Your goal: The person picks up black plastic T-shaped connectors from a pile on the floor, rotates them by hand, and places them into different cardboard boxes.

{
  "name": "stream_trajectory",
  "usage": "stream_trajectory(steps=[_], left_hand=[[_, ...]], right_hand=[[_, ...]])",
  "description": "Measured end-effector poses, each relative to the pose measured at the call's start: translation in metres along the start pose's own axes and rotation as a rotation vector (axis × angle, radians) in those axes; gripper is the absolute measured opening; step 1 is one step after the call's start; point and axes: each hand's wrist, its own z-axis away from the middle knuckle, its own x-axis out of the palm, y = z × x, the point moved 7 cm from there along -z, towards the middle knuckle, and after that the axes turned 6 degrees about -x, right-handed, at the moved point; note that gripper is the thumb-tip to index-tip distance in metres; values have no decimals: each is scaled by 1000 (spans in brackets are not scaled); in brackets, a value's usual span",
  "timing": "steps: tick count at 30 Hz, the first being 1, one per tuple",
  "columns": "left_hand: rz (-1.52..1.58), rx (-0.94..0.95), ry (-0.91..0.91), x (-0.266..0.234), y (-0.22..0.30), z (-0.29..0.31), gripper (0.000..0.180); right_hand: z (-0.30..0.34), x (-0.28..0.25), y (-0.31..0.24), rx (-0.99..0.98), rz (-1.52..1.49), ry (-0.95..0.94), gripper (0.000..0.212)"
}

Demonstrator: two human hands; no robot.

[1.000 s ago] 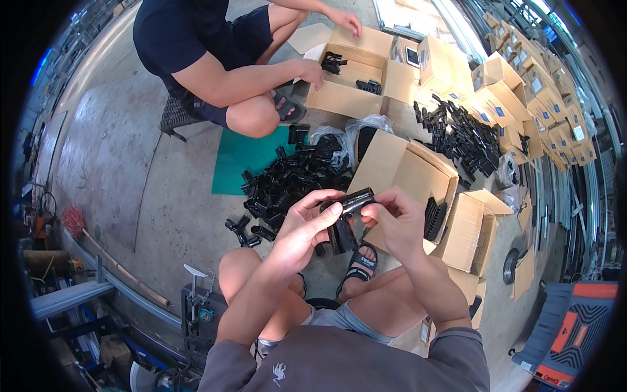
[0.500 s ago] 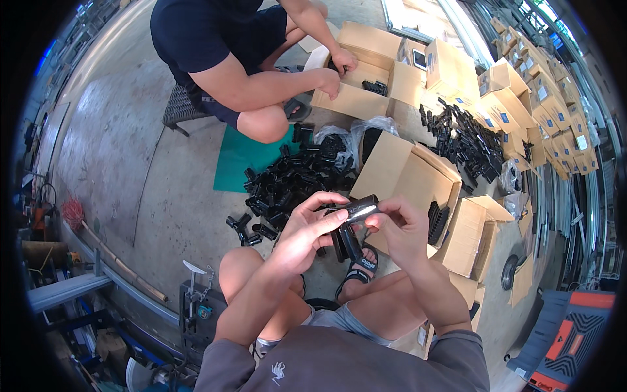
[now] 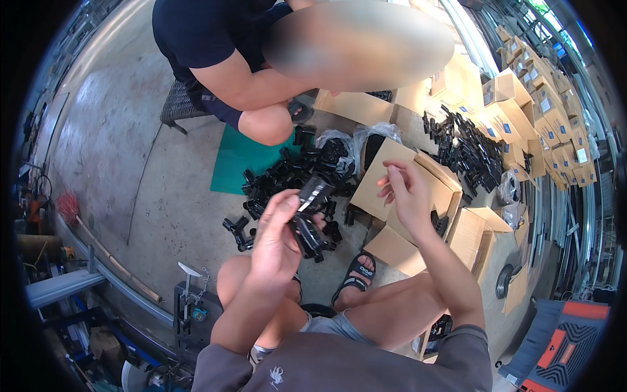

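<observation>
My left hand is wrapped round a dark, glossy pipe joint with tube-like arms, held up in front of my knees. Part of the joint is covered by my fingers. My right hand is raised apart from it, above the flaps of an open cardboard box. Its thumb and forefinger come together and the other fingers curl; anything between them is too small to make out. Beyond my left hand lies a heap of similar black joints, partly on a green mat.
Across from me a person in dark clothes leans over another open carton. More black parts are piled at the right, near stacked cartons. A red-and-grey case stands at the lower right, a long wooden handle at the left.
My right hand has let go of the joint and moved up over the box. My left hand has drawn the joint leftward. The other person has leaned forward over the carton.
</observation>
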Motion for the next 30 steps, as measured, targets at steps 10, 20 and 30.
stream_trajectory(steps=[10, 20, 30], left_hand=[[76, 156, 151, -20, 37, -14, 25], [70, 32, 216, -31, 27, -24, 21], [-12, -50, 246, -22, 21, -42, 21]], right_hand=[[-146, 53, 200, -227, 953, -185, 16], [-202, 124, 329, -148, 1303, -302, 24], [-216, 110, 329, -132, 1366, -380, 11]])
